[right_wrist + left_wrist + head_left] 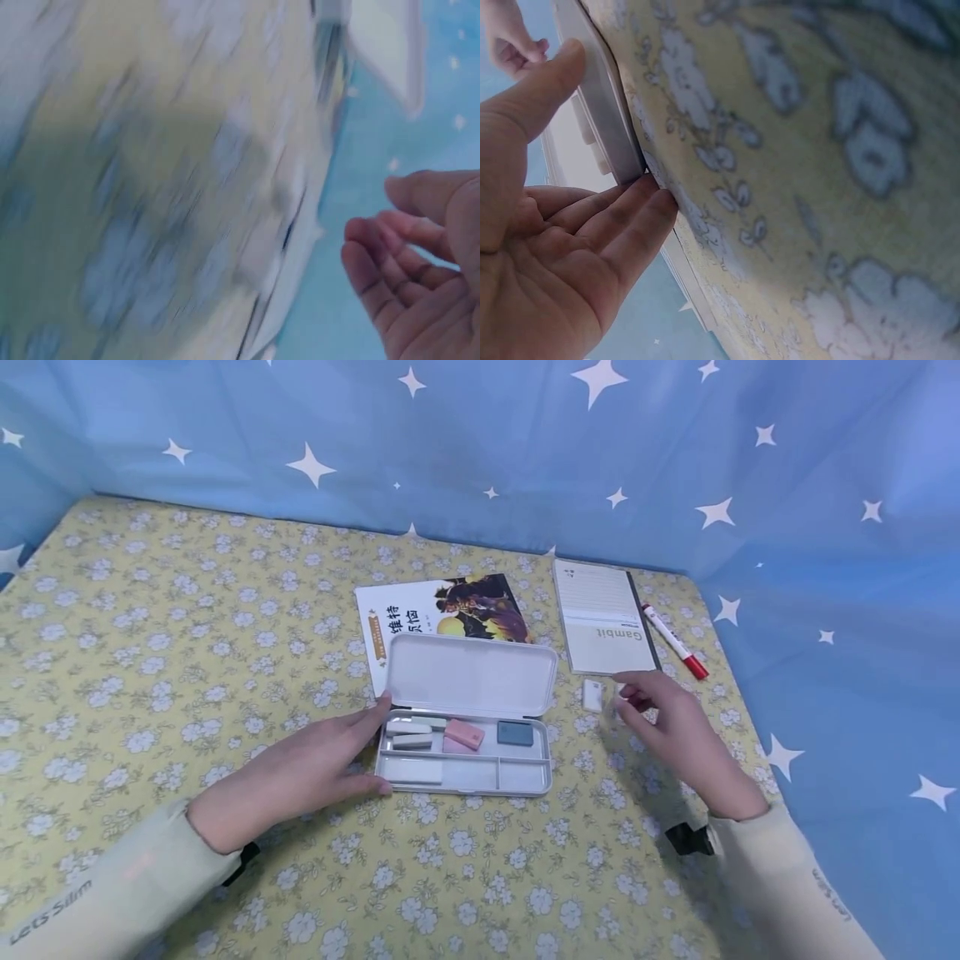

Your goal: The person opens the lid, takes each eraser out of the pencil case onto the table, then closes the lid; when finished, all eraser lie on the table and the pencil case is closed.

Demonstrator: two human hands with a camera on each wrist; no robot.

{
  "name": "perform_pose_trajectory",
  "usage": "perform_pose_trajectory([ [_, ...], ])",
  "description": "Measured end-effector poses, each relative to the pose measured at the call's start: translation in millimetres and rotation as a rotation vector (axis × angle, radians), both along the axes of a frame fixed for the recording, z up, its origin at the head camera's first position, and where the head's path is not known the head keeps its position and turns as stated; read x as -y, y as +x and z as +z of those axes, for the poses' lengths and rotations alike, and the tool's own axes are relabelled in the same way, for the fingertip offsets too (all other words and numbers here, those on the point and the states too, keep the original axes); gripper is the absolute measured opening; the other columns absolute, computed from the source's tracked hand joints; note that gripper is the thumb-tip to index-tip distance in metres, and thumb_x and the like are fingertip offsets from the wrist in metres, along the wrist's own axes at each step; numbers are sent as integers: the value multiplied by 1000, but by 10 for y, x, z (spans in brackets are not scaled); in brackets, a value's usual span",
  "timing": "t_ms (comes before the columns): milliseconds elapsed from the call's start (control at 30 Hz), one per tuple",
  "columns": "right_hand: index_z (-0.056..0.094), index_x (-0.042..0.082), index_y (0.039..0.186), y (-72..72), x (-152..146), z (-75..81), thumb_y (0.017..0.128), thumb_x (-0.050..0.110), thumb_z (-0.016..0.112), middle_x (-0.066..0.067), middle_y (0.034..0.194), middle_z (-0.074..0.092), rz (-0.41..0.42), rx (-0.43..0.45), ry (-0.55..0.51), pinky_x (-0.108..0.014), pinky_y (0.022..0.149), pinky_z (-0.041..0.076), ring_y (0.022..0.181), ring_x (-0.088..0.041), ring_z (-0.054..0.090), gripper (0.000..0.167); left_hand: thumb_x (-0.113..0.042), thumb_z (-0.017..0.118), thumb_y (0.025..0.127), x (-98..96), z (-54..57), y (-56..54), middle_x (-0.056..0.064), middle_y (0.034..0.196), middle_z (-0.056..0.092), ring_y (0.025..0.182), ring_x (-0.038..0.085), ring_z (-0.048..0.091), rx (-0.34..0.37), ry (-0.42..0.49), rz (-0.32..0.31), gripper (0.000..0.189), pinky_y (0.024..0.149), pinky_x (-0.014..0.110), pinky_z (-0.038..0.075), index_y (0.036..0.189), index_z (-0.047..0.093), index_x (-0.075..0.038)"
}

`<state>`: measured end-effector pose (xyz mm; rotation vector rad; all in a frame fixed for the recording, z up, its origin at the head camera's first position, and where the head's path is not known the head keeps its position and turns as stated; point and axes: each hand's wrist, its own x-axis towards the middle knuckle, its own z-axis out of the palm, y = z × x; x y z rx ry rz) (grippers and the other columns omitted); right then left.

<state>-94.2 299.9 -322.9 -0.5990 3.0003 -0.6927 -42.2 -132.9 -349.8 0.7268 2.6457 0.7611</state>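
Left hand (315, 768) is bracing the left end of the pencil case (472, 791), fingers extended, not clenched; case is sitting mid-table, long axis running left-right, lid (472, 675) hinging open on the far side. Far compartment is holding pale blocks (411, 741) lying lengthwise, an angled pink block (465, 733) and a lengthwise blue-grey block (515, 733); near-left compartment is holding a white slab (414, 771). White block (592, 695) is lying outside, long axis pointing near-far, beside the right hand (671, 727), which is hovering released, fingers loosely curled.
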Motion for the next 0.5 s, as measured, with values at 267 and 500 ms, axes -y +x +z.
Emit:
perform_pose_trajectory([
  [267, 66, 7, 136, 98, 492, -29, 105, 16, 65, -9, 130, 73, 224, 82, -65, -44, 93, 65, 112, -23, 73, 33, -34, 83, 89, -16, 9, -1, 24, 165, 39, 143, 42, 54, 4, 7, 9, 107, 117, 54, 50, 166, 17, 2],
  [500, 67, 8, 135, 110, 814, -82, 104, 16, 66, -6, 122, 74, 405, 103, -53, -40, 96, 64, 109, -16, 72, 32, -36, 82, 90, -17, 15, 4, 23, 167, 36, 145, 41, 52, 7, 2, 15, 106, 118, 55, 49, 165, 18, 2],
])
